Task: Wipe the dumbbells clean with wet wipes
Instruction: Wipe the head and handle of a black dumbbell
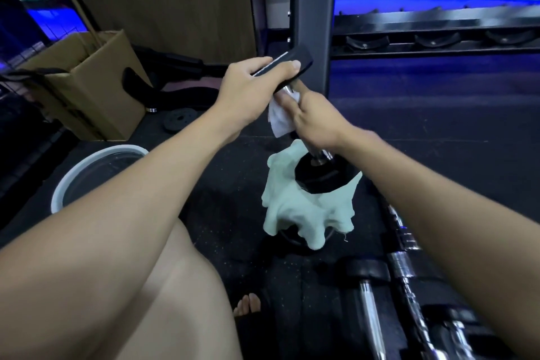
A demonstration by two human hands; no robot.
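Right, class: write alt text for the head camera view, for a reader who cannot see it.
A person stands a dumbbell upright on a pale green cloth, the left hand gripping its top head while the right hand wraps a white wet wipe around the chrome handle. A white bucket and cardboard box sit to the left.

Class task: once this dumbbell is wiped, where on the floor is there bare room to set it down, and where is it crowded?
Bare dark floor lies right of the rack post, below the rack's lowest rail. A smaller patch lies between the white basin and the green cloth. Crowded: bottom right, with other dumbbells and chrome bars; and left, around the cardboard box and weight plate.
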